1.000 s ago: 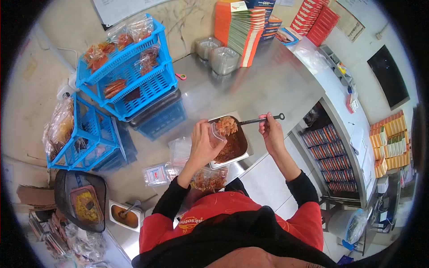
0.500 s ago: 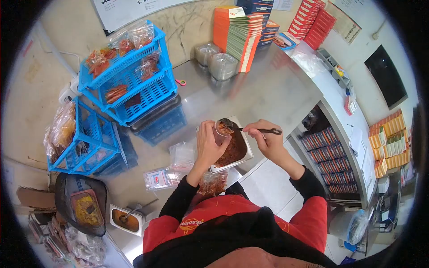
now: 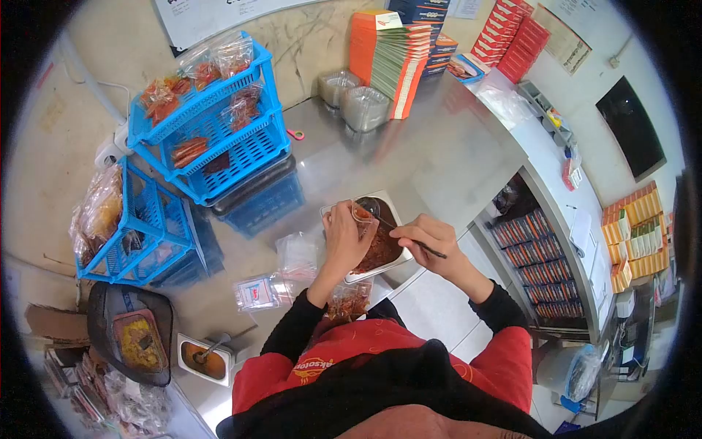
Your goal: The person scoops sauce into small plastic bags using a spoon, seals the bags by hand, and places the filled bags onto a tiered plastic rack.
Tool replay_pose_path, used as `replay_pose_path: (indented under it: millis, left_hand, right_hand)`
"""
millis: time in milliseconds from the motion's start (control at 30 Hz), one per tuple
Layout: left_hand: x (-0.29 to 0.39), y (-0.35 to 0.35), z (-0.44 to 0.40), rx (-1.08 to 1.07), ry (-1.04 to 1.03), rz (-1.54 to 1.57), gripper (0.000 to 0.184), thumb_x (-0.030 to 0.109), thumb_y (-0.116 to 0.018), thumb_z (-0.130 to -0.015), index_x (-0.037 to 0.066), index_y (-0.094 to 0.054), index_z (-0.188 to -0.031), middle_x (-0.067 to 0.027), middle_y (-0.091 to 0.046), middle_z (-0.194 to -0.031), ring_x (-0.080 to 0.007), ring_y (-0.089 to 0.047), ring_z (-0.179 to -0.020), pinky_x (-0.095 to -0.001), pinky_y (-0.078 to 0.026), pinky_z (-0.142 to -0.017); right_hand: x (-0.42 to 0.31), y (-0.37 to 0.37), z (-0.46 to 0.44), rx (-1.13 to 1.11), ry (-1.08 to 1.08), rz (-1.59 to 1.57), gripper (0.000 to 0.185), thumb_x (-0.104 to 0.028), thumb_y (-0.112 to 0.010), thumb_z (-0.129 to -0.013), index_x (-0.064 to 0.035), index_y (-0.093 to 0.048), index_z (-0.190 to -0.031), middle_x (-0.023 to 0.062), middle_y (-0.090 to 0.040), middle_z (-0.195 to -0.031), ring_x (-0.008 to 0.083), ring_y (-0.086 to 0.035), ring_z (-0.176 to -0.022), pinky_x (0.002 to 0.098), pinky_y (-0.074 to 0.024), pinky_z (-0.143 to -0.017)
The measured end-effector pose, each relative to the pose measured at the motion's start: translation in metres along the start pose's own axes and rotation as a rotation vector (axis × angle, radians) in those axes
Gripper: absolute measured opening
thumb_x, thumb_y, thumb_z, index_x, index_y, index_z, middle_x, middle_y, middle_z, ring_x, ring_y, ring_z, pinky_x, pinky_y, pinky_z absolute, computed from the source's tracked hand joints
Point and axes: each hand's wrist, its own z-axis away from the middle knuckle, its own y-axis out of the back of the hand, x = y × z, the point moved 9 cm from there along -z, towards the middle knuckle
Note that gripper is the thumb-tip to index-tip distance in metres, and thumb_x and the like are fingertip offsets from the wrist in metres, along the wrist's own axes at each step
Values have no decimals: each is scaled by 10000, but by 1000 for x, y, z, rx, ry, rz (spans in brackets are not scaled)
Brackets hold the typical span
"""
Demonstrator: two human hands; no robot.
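Note:
My left hand is closed around a small clear plastic bag, its mouth held open, with reddish sauce visible inside. Between the fingers of my right hand is the thin dark handle of a ladle. The ladle's bowl is low at the far end of a white rectangular tub, partly behind the bag. Dark red, chunky sauce fills the lower part of the tub. Close to my left wrist lie flat clear bags and a filled bag of red food.
Blue tiered racks with packed bags stand at the left on the steel table. Clear plastic trays and stacked cartons are at the back. A second sauce tub sits lower left; a packed shelf is at the right.
The ladle has moved from over the bag's mouth down into the tub, its handle now more tilted. My right hand has shifted slightly down. The left hand still holds the bag.

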Motion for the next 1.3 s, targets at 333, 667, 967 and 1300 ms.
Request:
replay_pose_path:
  millis: [333, 667, 967, 1300]
  left_hand:
    - [10, 7, -4, -6, 23, -153, 474, 239, -681, -734, 10, -410, -1049, -124, -497, -947, -289, -482, -973, -526, -233, -951]
    - [14, 11, -6, 25, -5, -192, 477, 236, -684, -721, 23, -399, -1039, -120, -507, -932, -286, -506, -953, -522, -231, -939]
    - [13, 9, -7, -38, 27, -179, 461, 254, -684, -731, 24, -408, -1020, -121, -519, -917, -281, -533, -917, -505, -235, -928]
    - [20, 12, -7, 4, 3, -156, 441, 261, -687, -728, 31, -428, -1000, -118, -532, -902, -281, -543, -895, -497, -252, -899]
  right_hand:
    - [-11, -3, 4, -71, 119, 26, 159, -98, -678, -744, -35, -638, -885, 61, -589, -724, 201, -551, -600, 298, -441, -525]
    - [-9, 12, 0, -37, 89, 3, 164, -124, -674, -754, -36, -639, -886, 54, -578, -723, 204, -554, -622, 307, -447, -539]
    - [-10, -1, 1, -118, 107, 23, 176, -82, -693, -719, -39, -634, -879, 62, -588, -733, 210, -556, -623, 306, -447, -536]
    - [3, 19, 7, 77, -5, -41, 152, -69, -683, -735, -37, -643, -878, 71, -608, -745, 209, -555, -618, 304, -441, -538]
